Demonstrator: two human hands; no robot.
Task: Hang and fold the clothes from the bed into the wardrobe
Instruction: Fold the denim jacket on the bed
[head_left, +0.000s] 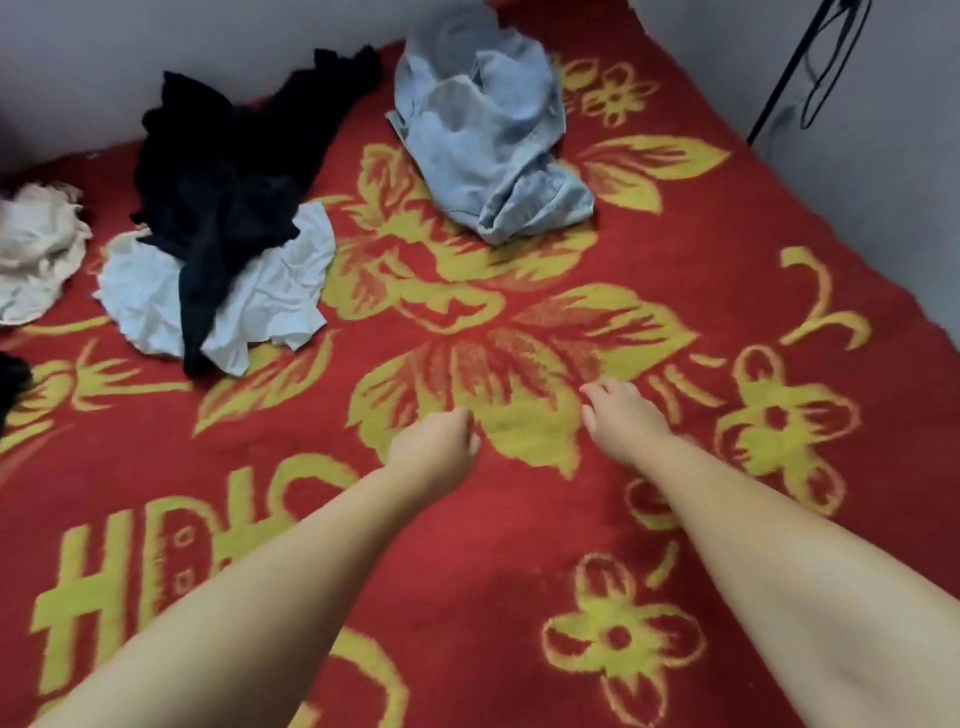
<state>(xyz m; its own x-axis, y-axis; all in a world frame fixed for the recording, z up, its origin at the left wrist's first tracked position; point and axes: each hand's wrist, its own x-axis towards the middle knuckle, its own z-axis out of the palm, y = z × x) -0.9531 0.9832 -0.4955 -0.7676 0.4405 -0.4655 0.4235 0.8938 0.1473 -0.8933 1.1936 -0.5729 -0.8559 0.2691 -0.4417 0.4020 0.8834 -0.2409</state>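
While both bare forearms reach forward over the bed (675, 260), the left hand (434, 449) curls into an empty fist and the right hand (621, 415) hangs loosely curled, holding nothing. Jeans (483, 130), a black garment (223, 192) and white cloth (270, 296) lie beyond them.
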